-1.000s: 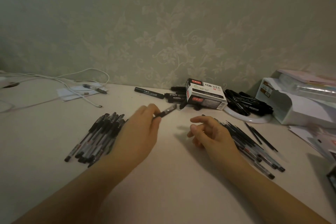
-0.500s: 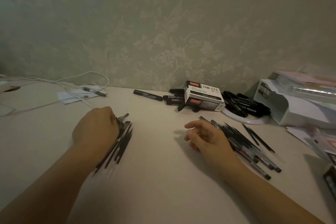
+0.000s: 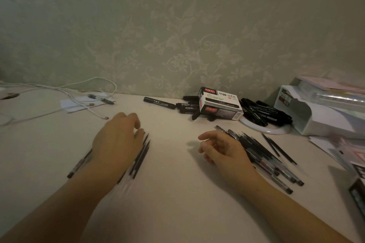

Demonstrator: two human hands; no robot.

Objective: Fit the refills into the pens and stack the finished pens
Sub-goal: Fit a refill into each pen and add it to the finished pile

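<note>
Black pens lie in two groups on the pale table. Head view: left hand lies palm-down over the finished stack, fingers curled at its far end; whether they pinch a pen I cannot tell. Stack's long axis runs near-left to far-right, tips pointing away. Right hand hovers loosely curled, holding nothing, just beside the unfinished pile, which slants far-left to near-right. Marker box sits by the wall.
</note>
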